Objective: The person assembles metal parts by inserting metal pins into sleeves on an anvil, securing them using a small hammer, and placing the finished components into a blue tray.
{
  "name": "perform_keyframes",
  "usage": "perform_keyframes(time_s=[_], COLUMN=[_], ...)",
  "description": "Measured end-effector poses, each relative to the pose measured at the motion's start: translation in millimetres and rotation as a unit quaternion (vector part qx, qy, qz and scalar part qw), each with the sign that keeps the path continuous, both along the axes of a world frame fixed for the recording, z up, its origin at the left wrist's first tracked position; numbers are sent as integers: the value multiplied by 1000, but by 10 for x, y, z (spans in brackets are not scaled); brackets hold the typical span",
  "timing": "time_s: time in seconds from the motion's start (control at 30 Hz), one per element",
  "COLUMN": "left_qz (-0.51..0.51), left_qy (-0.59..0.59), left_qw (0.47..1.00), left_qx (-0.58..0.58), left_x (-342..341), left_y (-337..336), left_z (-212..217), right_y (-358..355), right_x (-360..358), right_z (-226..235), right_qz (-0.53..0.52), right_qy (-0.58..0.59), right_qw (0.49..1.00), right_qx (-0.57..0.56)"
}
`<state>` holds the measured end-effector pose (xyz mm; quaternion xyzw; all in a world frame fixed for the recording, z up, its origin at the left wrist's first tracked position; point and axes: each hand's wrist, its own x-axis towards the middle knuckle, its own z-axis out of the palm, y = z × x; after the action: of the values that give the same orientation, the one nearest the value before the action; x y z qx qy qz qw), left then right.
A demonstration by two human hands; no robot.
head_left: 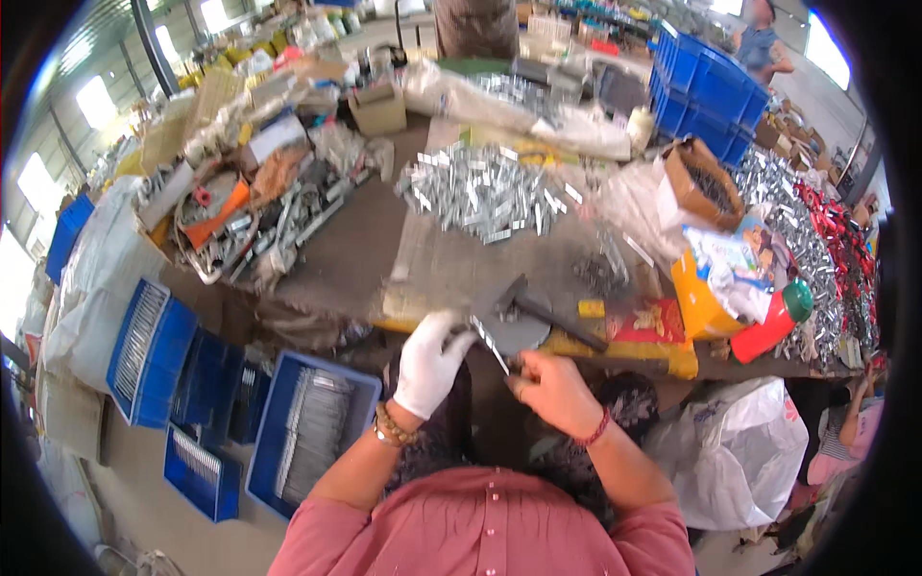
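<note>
My left hand (428,367), in a white glove, is closed on the upper end of a thin silver metal strip (491,346) near the front edge of the workbench. The strip slants down to my bare right hand (559,394), whose thumb and fingers are pinched at its lower end. Just beyond the hands, a hammer (560,323) lies with its head on a round grey metal plate (524,333). A heap of short silver metal pieces (485,189) covers the middle of the bench farther back.
Blue crates of metal strips (362,392) stand low at my left. A white sack (735,456) is at lower right. On the bench are a yellow block (591,308), a red packet (655,321), a cardboard box (704,182) and a red bottle with green cap (768,324).
</note>
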<state>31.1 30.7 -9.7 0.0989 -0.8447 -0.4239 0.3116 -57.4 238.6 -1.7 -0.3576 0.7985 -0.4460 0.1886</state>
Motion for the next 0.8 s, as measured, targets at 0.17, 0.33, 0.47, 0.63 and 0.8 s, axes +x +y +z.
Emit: perform_keyframes(time_s=[0.17, 0.33, 0.47, 0.63, 0.8], left_qz=[-17, -47, -40, -22, 42], left_qy=[-80, -74, -70, -13, 28], left_qw=[950, 907, 903, 895, 912], left_qx=[301, 411, 423, 446, 407], left_x=[75, 57, 135, 242, 611], left_y=[167, 124, 88, 19, -333], left_z=[-130, -133, -21, -204, 177], right_y=[-156, -230, -258, -413, -684], right_x=[111, 193, 293, 356, -338], right_z=[169, 138, 27, 72, 161], right_qz=[-23, -29, -23, 41, 98], right_qy=[-154, -185, -137, -18, -84], right_qw=[988, 982, 989, 999, 968], right_qx=[-25, -13, -42, -7, -218])
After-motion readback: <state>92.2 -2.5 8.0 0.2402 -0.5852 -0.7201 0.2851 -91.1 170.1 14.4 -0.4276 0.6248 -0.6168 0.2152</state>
